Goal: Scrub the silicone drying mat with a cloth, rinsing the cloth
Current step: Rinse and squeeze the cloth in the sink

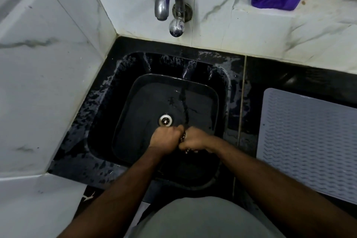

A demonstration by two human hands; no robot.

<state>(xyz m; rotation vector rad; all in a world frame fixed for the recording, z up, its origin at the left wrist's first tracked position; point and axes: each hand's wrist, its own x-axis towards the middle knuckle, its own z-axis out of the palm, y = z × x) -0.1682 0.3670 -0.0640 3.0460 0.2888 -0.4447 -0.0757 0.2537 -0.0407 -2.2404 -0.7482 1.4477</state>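
**Cloth wrung over the sink**

Left hand (165, 137) and right hand (195, 139), both fisted, meet at 6 o'clock of the drain (165, 120), fingers curled tight around the cloth (184, 139), mostly hidden between them. At 3 o'clock lies the silicone mat (309, 141), cut off by the frame.

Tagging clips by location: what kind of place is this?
Probably a home kitchen sink corner: a black sink set in a dark countertop, a chrome tap on marble-look wall tiles, and a grey drying mat beside the basin.
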